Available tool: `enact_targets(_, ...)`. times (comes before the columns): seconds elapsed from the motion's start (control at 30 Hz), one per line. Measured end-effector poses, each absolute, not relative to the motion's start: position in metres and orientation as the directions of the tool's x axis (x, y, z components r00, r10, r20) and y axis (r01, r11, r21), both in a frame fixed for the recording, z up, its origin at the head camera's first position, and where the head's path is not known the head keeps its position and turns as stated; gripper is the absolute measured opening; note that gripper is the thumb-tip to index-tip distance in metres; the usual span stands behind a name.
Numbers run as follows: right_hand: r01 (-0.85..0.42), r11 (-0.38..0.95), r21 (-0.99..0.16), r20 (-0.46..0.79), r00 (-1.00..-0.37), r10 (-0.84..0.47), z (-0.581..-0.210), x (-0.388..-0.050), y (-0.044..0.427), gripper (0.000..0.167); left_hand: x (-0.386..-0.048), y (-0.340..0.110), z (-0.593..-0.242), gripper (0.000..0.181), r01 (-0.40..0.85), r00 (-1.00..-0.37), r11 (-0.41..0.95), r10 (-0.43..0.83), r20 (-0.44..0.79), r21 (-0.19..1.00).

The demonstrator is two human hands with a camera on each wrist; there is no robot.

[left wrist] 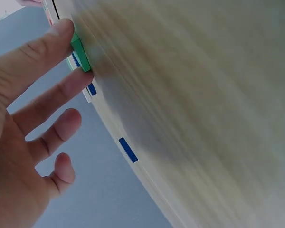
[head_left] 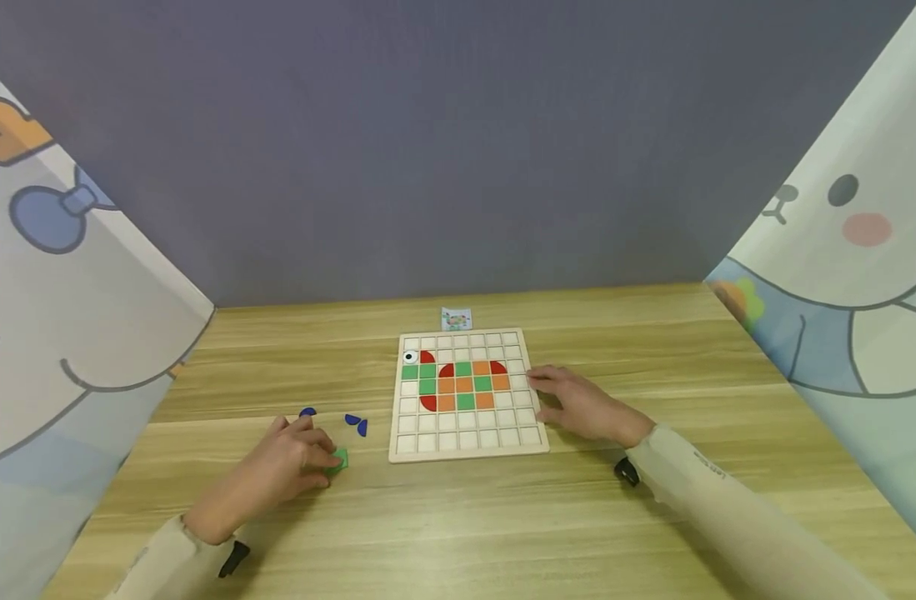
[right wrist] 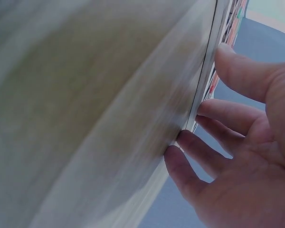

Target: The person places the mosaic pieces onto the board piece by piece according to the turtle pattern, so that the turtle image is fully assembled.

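At the left of the table, my left hand (head_left: 296, 457) pinches a green tile (head_left: 341, 460) between thumb and forefinger; the left wrist view shows the tile (left wrist: 80, 53) edge-on close to the tabletop. Three blue rounded pieces lie near that hand: one blue piece (head_left: 307, 412) partly behind its fingers, another blue piece (head_left: 352, 419) and a third blue piece (head_left: 362, 428) further right. My right hand (head_left: 583, 407) rests at the right edge of the wooden grid board (head_left: 468, 456), thumb and fingertips touching its side. Red, green and orange tiles fill several squares, beside a white eye tile (head_left: 410, 357).
A small picture card (head_left: 456, 319) lies just behind the board's far edge. The wooden table (head_left: 458, 525) ends at a grey back panel (head_left: 458, 150). Cartoon-printed panels stand at the left (head_left: 82, 308) and right (head_left: 840, 275).
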State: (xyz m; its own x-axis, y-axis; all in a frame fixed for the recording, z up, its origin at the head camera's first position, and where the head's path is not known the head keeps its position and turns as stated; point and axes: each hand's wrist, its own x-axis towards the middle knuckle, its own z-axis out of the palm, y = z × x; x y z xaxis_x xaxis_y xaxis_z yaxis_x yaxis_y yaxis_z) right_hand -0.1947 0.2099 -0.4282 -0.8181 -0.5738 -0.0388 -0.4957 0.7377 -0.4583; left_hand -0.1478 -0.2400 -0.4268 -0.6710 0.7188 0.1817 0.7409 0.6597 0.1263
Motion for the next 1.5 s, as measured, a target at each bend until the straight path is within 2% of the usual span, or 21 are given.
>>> enact_targets(0.2,-0.493,0.74,-0.458,-0.042,-0.819,-0.572,-0.432,-0.194,0.213,0.059,-0.15,-0.234,-0.432,0.025,0.763,-0.639,0.641,0.726,0.254,0.089)
enact_targets(0.57,-0.487,0.742,-0.46,-0.052,-0.82,-0.571,-0.434,-0.196,0.215,0.059,-0.149,-0.227,-0.429,0.021,0.751,-0.651,0.656,0.718,0.246,0.075)
enact_targets(0.67,-0.485,0.742,-0.463,-0.058,-0.819,-0.571,-0.434,-0.196,0.215,0.06,-0.151,-0.222,-0.428,0.024,0.766,-0.627,0.64,0.723,0.291,0.06)
enact_targets(0.77,-0.486,0.739,-0.467,-0.058,-0.817,-0.574,-0.433,-0.196,0.215,0.059,-0.155,-0.212,-0.424,0.025,0.8,-0.577,0.598,0.739,0.349,0.055)
enact_targets(0.93,-0.495,0.733,-0.466,-0.041,-0.816,-0.577,-0.433,-0.197,0.215,0.059,-0.164,-0.181,-0.413,0.02,0.832,-0.53,0.551,0.76,0.377,0.058)
enact_targets(1.17,-0.504,0.728,-0.465,-0.038,-0.81,-0.586,-0.434,-0.196,0.214,0.059,-0.178,-0.116,-0.401,0.016,0.833,-0.535,0.55,0.774,0.339,0.058)
enact_targets(1.5,-0.528,0.72,-0.451,-0.005,-0.805,-0.593,-0.434,-0.198,0.213,0.059,-0.213,-0.035,-0.4,0.012,0.836,-0.547,0.542,0.815,0.192,0.082)
